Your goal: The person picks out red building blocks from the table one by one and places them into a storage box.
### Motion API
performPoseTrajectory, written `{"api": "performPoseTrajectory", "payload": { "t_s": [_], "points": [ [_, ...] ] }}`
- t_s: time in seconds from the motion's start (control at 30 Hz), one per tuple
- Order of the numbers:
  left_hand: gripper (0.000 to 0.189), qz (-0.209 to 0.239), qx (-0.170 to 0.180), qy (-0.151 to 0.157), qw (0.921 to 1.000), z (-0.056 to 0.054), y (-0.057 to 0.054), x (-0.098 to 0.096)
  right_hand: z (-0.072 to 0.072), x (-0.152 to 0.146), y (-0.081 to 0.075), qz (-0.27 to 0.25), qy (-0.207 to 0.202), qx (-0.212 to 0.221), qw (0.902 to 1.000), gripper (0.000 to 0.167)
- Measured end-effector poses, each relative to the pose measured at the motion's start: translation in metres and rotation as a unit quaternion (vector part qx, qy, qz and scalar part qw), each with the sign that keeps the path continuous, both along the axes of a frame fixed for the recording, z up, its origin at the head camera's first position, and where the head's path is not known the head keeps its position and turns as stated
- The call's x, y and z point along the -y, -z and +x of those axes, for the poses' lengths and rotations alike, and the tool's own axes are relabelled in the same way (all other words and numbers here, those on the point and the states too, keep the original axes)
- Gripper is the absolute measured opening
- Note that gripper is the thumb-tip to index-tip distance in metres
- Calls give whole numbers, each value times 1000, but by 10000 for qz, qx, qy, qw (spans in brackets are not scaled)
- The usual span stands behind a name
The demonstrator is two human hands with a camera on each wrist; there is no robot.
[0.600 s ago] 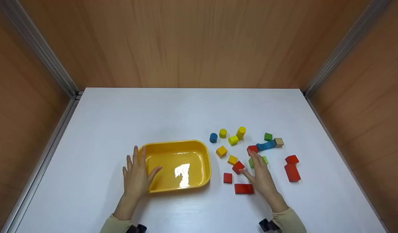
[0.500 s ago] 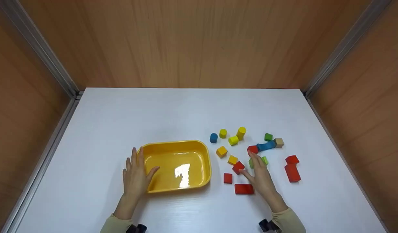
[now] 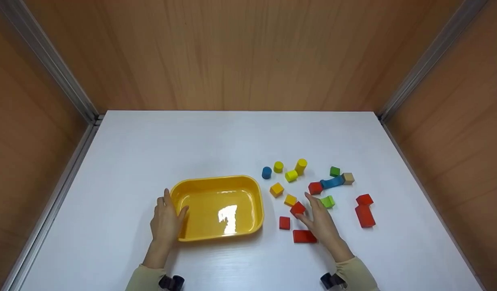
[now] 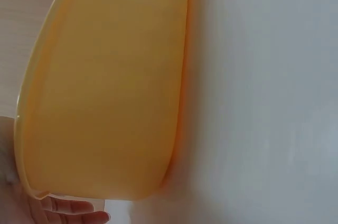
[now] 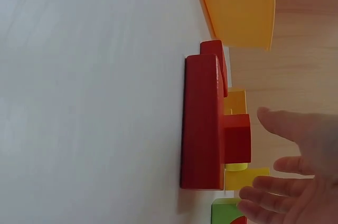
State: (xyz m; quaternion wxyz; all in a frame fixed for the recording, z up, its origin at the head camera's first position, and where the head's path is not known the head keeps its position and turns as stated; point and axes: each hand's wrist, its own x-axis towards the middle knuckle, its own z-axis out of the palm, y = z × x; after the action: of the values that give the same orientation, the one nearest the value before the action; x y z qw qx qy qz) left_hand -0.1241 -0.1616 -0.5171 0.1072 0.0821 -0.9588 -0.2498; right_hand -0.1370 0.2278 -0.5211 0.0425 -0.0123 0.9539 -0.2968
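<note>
A yellow plastic tray lies left of the middle of the white table. My left hand is at its left end, thumb by the rim and fingers along the outside. In the left wrist view the fingers show past the tray's corner. My right hand hovers among the wooden blocks, thumb and fingers spread apart with nothing between them. Its thumb is right by a tilted red cube. A red rectangular block lies below the thumb, and a light green block lies beside the fingers, partly hidden.
Yellow cylinders, a blue cylinder and yellow cubes lie right of the tray. Farther right are a blue curved block, a natural wood cube and red blocks. Wooden panels wall the table.
My left hand has drawn down and left, its thumb now at the tray's rim. My right hand has pulled back slightly to the left, uncovering more of the upper red block and the green block.
</note>
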Motion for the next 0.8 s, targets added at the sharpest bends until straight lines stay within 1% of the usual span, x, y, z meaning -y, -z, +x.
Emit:
{"api": "performPoseTrajectory", "payload": {
  "t_s": [0.1,0.23,0.33,0.47,0.57,0.8],
  "points": [
    [69,26,13,-94,10000,-1,0,1,-1,1,3,-11,-28,12,10000,70],
    [61,3,-174,-14,9998,-3,1,2,-3,1,6,39,-91,-58,9999,67],
    [53,25,-227,-1,9997,-4,2,2,-4,2,8,67,-83,-63,9999,64],
    [40,143,-85,-161,9997,-5,2,2,-6,5,9,99,-4,10,10000,59],
    [33,163,-14,-211,9996,-6,2,2,-7,6,10,95,40,40,9999,55],
    [19,89,-72,-219,9997,-7,2,3,-9,9,12,-53,55,88,9999,42]
  ]
}}
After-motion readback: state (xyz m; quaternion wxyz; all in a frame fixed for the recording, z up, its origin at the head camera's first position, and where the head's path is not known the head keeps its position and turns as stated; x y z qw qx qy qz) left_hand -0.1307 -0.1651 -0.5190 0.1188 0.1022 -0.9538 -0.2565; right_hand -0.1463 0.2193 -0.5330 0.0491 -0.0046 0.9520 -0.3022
